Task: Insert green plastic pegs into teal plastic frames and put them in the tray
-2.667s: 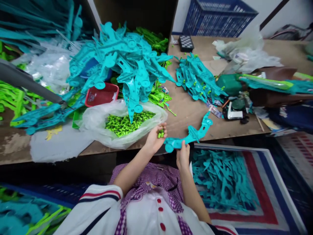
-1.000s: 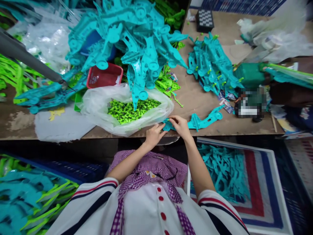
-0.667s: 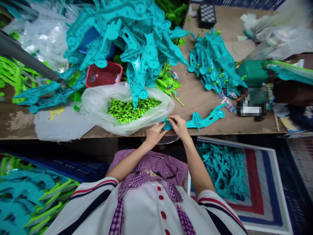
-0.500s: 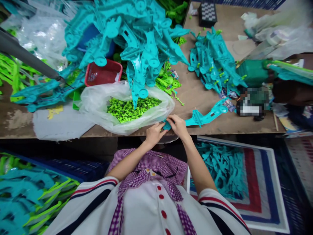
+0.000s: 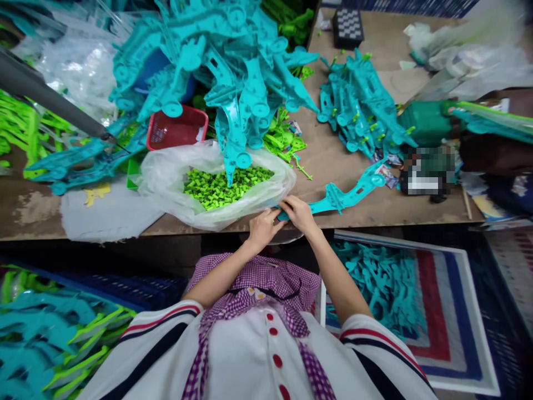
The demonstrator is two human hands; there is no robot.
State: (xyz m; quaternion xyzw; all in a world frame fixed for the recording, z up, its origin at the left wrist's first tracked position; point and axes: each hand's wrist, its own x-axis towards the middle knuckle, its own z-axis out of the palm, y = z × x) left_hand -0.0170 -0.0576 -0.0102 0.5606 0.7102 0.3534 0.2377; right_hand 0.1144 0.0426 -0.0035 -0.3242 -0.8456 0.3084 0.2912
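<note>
L hand & R hand both grip L end of turq. part at front edge of table; exact fingertip hold hidden. Part's far end angles up & R. Just behind L hand: clear plastic bag w/ sm. green pcs.. Beyond: red basket, big turq. pile; R of it, 2nd turq. stack. Farthest: checkered blk. box.

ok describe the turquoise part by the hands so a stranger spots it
Find the plastic bag of green bits on the table. Just right of it lies a long turquoise part. Unlike the piled ones, its left end is under the right hand.
</note>
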